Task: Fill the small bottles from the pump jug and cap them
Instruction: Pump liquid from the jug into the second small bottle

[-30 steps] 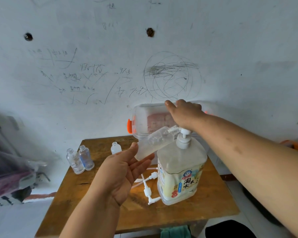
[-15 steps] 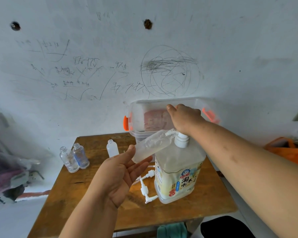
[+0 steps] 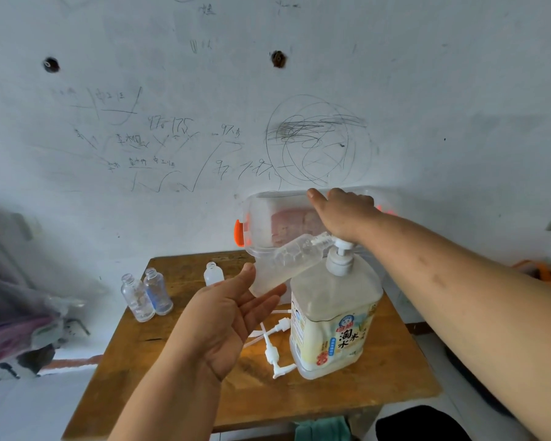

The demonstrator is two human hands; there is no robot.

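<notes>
A large pump jug [image 3: 334, 313] with a yellow label stands on the wooden table [image 3: 172, 377]. My right hand [image 3: 344, 214] presses palm-down on its white pump head [image 3: 341, 248]. My left hand [image 3: 226, 319] holds a small frosted bottle [image 3: 287, 262] between thumb and fingers, tilted, its mouth at the pump nozzle. Cloudy liquid lies in the bottle's lower part. Two clear uncapped bottles [image 3: 137, 297] [image 3: 158, 291] stand at the table's left, and another frosted one [image 3: 213, 273] stands further back.
Loose white pump caps with tubes [image 3: 274, 351] lie left of the jug's base. A clear plastic container with an orange clip [image 3: 261, 224] stands behind the jug against the scribbled wall. Bags hang at the far left.
The pump head went down half a second ago and stands higher again now under my right hand. My left hand keeps the small bottle at the nozzle.
</notes>
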